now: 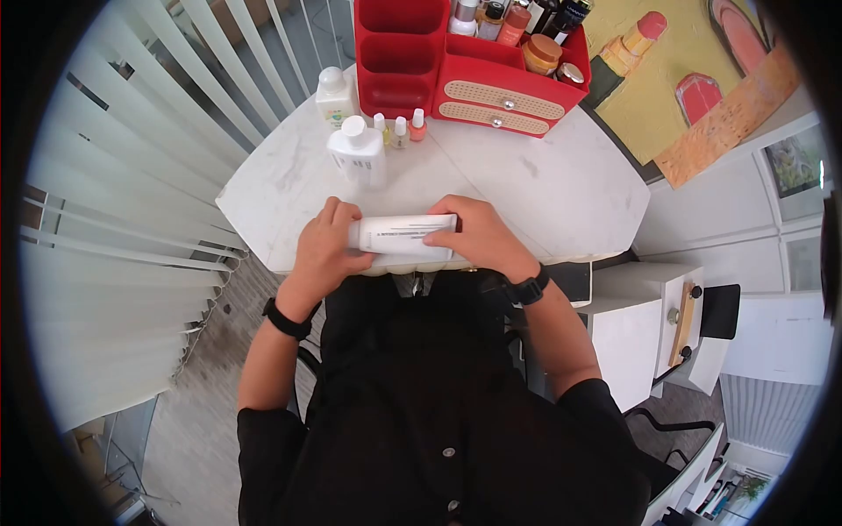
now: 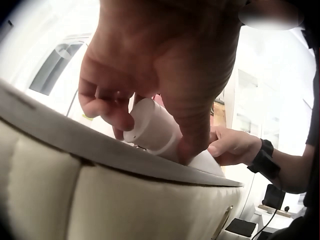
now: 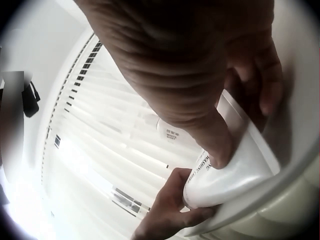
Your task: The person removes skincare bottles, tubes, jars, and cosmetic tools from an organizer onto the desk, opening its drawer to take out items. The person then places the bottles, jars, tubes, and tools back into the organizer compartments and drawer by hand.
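A white squeeze tube (image 1: 395,235) with dark print lies sideways at the front edge of the marble-look table (image 1: 561,202). My left hand (image 1: 323,247) grips its cap end, fingers over the far side and thumb on the near side. At the flat, crimped end, my right hand (image 1: 482,235) holds the tube, its thumb across the printed face. The left wrist view shows the round white cap (image 2: 145,120) between left thumb and fingers. In the right wrist view, the word "washing" is partly readable on the tube (image 3: 240,175).
Behind the tube stand a white pump-less bottle (image 1: 358,162), a smaller white bottle (image 1: 335,101) and small nail polish bottles (image 1: 401,133). A red organizer (image 1: 465,74) with drawers and cosmetics fills the back. Vertical blinds (image 1: 132,219) hang left; a white cabinet (image 1: 627,342) stands right.
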A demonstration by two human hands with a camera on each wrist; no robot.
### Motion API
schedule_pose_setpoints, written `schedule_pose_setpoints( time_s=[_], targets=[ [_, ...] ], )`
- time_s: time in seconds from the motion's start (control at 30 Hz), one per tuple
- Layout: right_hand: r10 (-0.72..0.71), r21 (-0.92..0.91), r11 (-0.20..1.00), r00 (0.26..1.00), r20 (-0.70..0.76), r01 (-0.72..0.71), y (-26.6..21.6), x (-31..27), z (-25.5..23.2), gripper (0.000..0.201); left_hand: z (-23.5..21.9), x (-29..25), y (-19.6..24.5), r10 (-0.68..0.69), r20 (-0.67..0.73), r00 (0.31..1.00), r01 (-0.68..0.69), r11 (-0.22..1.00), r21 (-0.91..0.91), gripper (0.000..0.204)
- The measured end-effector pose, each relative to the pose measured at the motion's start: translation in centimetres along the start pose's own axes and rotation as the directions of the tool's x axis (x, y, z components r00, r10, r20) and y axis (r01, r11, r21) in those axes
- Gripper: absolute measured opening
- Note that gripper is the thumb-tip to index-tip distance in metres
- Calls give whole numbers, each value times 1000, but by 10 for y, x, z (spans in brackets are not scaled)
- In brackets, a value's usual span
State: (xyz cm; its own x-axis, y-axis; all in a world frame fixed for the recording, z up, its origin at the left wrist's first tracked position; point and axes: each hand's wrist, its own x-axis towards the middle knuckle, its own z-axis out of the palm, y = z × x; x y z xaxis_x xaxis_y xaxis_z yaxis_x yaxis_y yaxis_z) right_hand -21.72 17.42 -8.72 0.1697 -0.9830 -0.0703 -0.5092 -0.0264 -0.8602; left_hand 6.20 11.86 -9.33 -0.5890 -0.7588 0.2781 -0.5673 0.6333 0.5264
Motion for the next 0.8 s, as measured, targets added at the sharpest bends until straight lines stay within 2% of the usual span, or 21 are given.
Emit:
schedule_pose_setpoints(
  time_s=[0.13,0.2,0.27,0.3,0.33,0.37,0.43,0.47,0.53,0.6,0.67,0.7,0.77,0.8],
  targets=[
    [45,75,997,991,-124,-36,1,-16,-12,28,7,7,12,-41,40,998,44,994,-98,51],
    [39,95,995,985,-166,-23,4,-20,-13,28,12,8,10,-2,-8,1000,1,989,-149,50],
    [-6,18,1000,965,-262,11,6,-21,-13,26,16,8,12,1,-15,1000,-3,990,-141,50],
    [-10,21,1000,966,-258,16,7,-20,-12,26,16,8,11,9,-22,1000,-12,990,-137,49],
    [-68,7,997,954,-293,73,9,-18,-11,25,16,8,11,4,-23,1000,-7,991,-134,49],
    [-123,-8,992,937,-327,127,11,-18,-9,24,17,7,10,-14,-31,999,10,991,-132,49],
    [-143,0,988,930,-337,152,14,-15,-8,25,18,4,9,-40,-34,999,35,991,-131,50],
    [-167,1,984,919,-356,180,14,-14,-8,26,17,3,8,-90,3,996,89,979,-184,51],
    [-153,29,984,921,-358,174,14,-13,-5,28,17,5,8,-129,38,991,134,963,-232,52],
    [-138,49,985,918,-371,168,13,-12,-5,30,22,8,12,-61,-47,997,46,963,-265,51],
    [-79,-6,997,957,-280,81,10,-11,-7,33,24,10,9,-14,-67,998,-1,977,-213,50],
    [-77,-10,997,955,-286,78,7,-10,-9,33,24,10,7,22,-86,996,-36,987,-158,48],
    [-79,-95,993,983,-168,63,-3,-7,-13,36,20,7,2,28,-97,995,-43,987,-153,46],
    [-79,-99,993,982,-174,62,-4,-4,-13,36,17,5,-1,26,-107,994,-41,988,-147,43]
  ],
)
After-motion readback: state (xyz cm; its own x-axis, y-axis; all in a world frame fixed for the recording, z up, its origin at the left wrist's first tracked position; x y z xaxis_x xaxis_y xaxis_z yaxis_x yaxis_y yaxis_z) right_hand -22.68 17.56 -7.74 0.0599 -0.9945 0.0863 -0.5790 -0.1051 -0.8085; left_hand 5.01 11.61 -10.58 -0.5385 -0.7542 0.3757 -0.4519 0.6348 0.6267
